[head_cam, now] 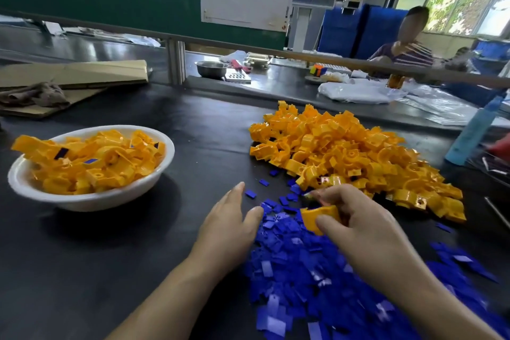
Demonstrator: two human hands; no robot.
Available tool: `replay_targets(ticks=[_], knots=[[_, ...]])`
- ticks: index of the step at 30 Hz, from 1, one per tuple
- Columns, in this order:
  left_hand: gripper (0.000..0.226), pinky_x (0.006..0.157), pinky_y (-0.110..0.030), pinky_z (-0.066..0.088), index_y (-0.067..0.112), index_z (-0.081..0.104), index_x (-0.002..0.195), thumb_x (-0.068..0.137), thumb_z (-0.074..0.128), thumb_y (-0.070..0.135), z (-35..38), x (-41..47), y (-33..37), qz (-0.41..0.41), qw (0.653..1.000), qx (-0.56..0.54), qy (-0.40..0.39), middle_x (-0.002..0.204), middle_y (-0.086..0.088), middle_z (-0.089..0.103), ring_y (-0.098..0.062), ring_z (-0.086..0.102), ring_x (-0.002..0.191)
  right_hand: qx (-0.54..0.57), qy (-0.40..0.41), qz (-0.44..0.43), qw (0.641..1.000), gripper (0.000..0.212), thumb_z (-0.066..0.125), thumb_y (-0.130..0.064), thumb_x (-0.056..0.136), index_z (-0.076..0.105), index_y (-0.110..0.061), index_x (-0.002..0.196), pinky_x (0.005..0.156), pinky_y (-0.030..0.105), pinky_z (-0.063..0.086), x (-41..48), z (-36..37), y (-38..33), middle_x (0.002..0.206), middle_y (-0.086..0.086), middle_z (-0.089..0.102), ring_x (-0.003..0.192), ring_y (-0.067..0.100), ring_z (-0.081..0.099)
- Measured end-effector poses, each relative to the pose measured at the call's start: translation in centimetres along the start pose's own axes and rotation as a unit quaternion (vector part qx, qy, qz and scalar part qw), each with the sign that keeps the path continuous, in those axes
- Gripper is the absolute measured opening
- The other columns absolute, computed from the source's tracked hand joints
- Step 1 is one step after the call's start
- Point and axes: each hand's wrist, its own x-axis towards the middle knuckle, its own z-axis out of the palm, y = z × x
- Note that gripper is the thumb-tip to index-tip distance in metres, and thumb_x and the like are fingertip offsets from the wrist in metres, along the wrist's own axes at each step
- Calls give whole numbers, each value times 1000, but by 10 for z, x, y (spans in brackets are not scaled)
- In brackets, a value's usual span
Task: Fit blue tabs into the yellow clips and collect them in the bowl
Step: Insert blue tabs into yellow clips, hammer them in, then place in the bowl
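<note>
Resting on the dark table (110,257), the white bowl (91,199) sat at the left, filled with yellow clips, several showing a blue tab already fitted. Open table surface lay between the bowl and the hands, and more lay near the left edge of the view. The loose pile of yellow clips (358,157) occupied the far right, and the pile of blue tabs (317,270) spread near and right, touching the clip pile's near edge. The left hand (229,229) lay flat, fingers extended and apart, at the left edge of the tab pile, gripping nothing. The right hand (356,226) was closed around one yellow clip (320,215), held above the tab pile; the clip's exposed end pointed left toward the left hand, its long axis running roughly left to right. A rail (358,63) bounded the table's far edge, with folded cardboard (82,74) at the far left.
</note>
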Motion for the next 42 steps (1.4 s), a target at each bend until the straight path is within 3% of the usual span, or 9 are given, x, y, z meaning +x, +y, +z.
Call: replay_targets(ticks=[4,7,11,15,18,24,32,38,42], knots=[[38,86,-6,45,40,56,134,96,57,35,-5,-19,18,92,984,-122,-88,130,25,61,17,54,110,105,-38,56,992,18,65,-35,83,58,-48,93,53,22,52,-32,-15,2,79,-7,62,64,9,61],[25,80,-7,49,35,67,117,93,65,32,-7,-33,33,123,948,-203,-212,109,21,72,6,65,100,146,-12,32,989,22,62,-32,86,60,-44,104,57,21,55,-39,-12,5,81,-14,63,67,5,64],[19,78,-16,53,22,74,103,88,70,12,-2,-38,39,77,931,-247,-256,97,3,77,-9,72,91,166,4,19,986,32,63,-24,88,55,-36,117,62,23,58,-42,-8,11,90,-19,64,69,6,68],[10,69,-25,52,22,73,82,79,75,13,8,-32,37,24,938,-258,-228,85,-5,76,-14,69,75,-55,47,-66,995,31,51,-43,88,45,-42,119,62,23,53,-47,-12,21,92,-19,55,75,3,58],[13,69,-33,49,12,66,73,66,68,2,7,-23,31,-44,914,-363,-173,76,-14,71,-20,65,67,-239,-10,-56,969,42,39,-57,89,30,-41,127,64,31,48,-48,-12,26,100,-13,57,83,10,58],[41,76,-39,53,7,64,91,55,76,22,3,-16,28,-112,840,-507,-159,82,-13,74,-23,74,78,-340,-146,-39,928,28,37,-52,93,46,-32,111,56,34,45,-52,13,24,95,-6,58,80,20,60],[44,59,-34,59,13,66,110,68,70,24,1,-16,26,-133,839,-498,-176,90,-15,75,-21,73,74,-327,-130,-42,935,15,37,-39,96,48,-31,100,57,34,45,-50,16,30,97,-7,58,77,19,59],[40,58,-30,57,16,67,101,63,72,27,6,-14,24,-132,849,-487,-153,76,-5,73,-14,70,64,-316,-93,-66,942,56,26,-71,85,22,-40,132,49,30,40,-46,26,30,94,-6,63,79,18,62],[38,51,-26,55,16,67,98,62,71,27,7,-14,24,-143,849,-486,-150,76,-5,74,-14,71,63,-320,-91,-94,938,35,29,-55,94,49,-33,113,50,30,34,-42,32,29,90,-4,62,78,20,61]])
